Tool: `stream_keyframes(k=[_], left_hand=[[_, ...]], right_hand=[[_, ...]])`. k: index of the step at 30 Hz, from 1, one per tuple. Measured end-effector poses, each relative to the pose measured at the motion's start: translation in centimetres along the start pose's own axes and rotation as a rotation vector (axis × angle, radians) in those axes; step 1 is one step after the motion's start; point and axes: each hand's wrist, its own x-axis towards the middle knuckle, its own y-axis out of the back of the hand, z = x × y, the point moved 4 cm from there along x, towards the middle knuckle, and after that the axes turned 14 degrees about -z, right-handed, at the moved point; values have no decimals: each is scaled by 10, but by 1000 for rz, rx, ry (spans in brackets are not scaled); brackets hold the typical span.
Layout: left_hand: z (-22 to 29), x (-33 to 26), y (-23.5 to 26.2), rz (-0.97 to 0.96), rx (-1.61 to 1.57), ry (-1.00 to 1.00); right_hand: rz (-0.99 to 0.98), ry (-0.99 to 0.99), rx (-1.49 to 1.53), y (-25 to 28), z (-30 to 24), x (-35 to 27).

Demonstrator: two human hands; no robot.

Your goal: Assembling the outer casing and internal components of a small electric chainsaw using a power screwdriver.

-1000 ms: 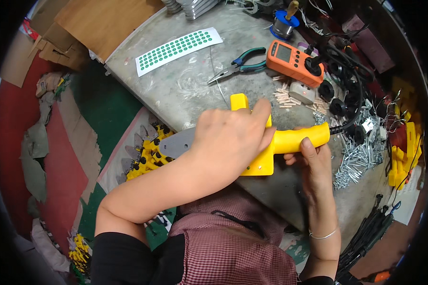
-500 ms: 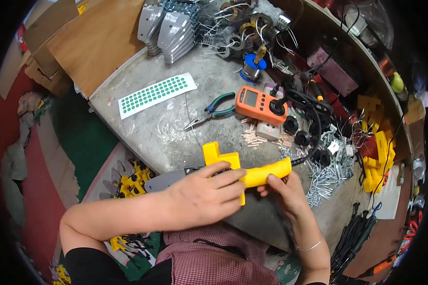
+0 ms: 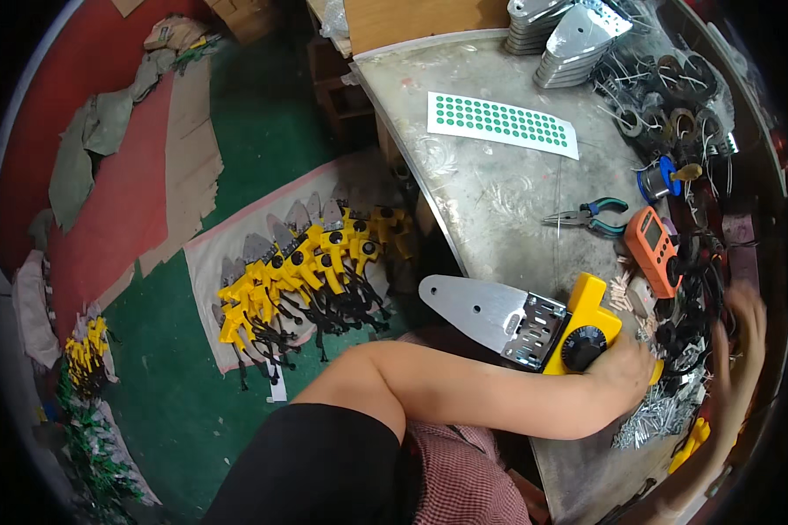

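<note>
Your left hand (image 3: pixel 623 372) has its fingers wrapped round the handle of the yellow tool (image 3: pixel 592 308), held at the near edge of the counter (image 3: pixel 510 219), dial (image 3: pixel 583 348) facing up, grey plate (image 3: pixel 495 325) pointing left past the edge. Your right hand (image 3: pixel 744 322), motion-blurred, is near the purplish box (image 3: pixel 741 243); cannot tell whether its fingers hold anything. Pliers (image 3: pixel 587 215) and orange meter (image 3: pixel 651 252) lie beyond the tool.

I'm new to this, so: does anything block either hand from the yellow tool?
Nothing visible blocks the left hand, which holds the tool. Black parts show between it and the right hand; whether they obstruct, I can't tell.
</note>
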Motion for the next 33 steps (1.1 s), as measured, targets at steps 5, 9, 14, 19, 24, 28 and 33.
stream_keyframes(k=[5, 9, 14, 19, 24, 28, 33], left_hand=[[-7, -2, 0, 131, 7, 112], [-21, -40, 55, 297, -175, 131], [-115, -138, 108, -78, -660, -158], [-207, -213, 117, -230, -1161, 211], [-314, -269, 0, -390, -909, 417], [-386, -293, -98, -357, -520, 542], [-409, -269, -170, -373, -43, 356]], right_hand=[[-452, -53, -399, -82, 55, 91], [-649, -222, -201, -42, 74, 92], [-283, -463, 552, 12, 19, 70], [-798, -282, 1005, -56, -96, 79], [-498, -124, 852, -113, -118, 45], [-444, -237, 1013, -173, -105, 25], [-234, -373, 1001, -197, -99, 9]])
